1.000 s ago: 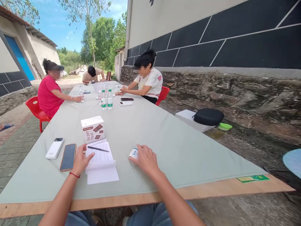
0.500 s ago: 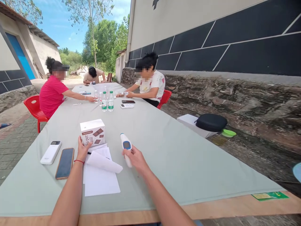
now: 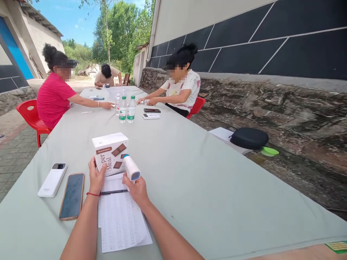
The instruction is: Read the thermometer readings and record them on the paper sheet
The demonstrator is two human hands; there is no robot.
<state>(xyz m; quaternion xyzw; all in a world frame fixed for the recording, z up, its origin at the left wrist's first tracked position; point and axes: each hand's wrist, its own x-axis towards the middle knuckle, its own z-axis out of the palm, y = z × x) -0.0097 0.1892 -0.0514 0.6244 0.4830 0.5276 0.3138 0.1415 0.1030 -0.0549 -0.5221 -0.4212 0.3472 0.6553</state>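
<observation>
Left of the box (image 3: 110, 153), left hand (image 3: 97, 177) is pinching its edge; right-front, right hand (image 3: 138, 190) is clasping a thermometer (image 3: 131, 167), fingers curled; pen (image 3: 114, 192), papers (image 3: 120, 220) are lying in front.

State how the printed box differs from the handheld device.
The printed box is bigger and square-edged; the handheld device is slimmer and rounded. The box has brown printing, the device blue trim. The left hand touches the box; the right hand grips the device. Both are mainly white.

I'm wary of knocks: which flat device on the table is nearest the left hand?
The brown-edged phone, beside the left hand; one white device lies farther left, while the black phone and other white device lie near the bottles.
</observation>
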